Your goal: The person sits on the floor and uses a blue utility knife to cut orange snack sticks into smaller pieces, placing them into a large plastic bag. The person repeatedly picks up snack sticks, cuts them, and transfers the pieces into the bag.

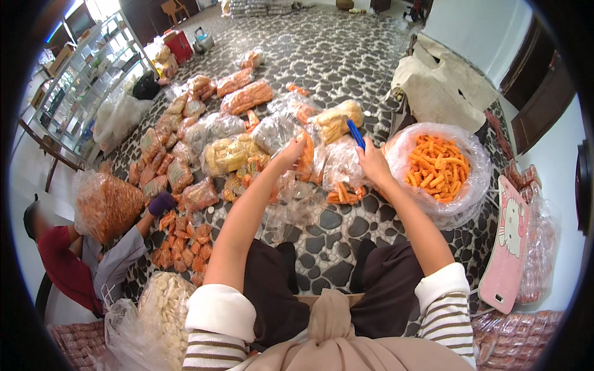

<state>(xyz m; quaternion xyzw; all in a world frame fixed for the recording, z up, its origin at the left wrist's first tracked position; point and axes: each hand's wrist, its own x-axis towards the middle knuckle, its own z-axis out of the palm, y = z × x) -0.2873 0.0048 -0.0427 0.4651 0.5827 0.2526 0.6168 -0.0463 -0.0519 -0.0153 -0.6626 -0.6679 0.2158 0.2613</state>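
My left hand (pixel 293 154) grips a clear plastic bag with orange snacks (pixel 305 155) inside, in front of me. To its right, my right hand (pixel 371 160) holds a blue tool (pixel 356 134) with a long, narrow shape; its exact kind cannot be told. Between and beyond the hands lie a bag of yellow snacks (pixel 336 120) and clear plastic bags (pixel 343 162). Right of my right hand stands a large open plastic bag of orange stick snacks (pixel 438 169). A few orange sticks (pixel 345 194) lie below that hand.
Several packed snack bags (pixel 248 96) spread left across the stone-patterned floor (pixel 329 222). A person in a red shirt (pixel 65 264) sits at left beside a big bag (pixel 109 204). Small orange packets (pixel 183 250) and a bag of pale snacks (pixel 166 310) lie near my left. A pink folding table (pixel 503 246) leans at right.
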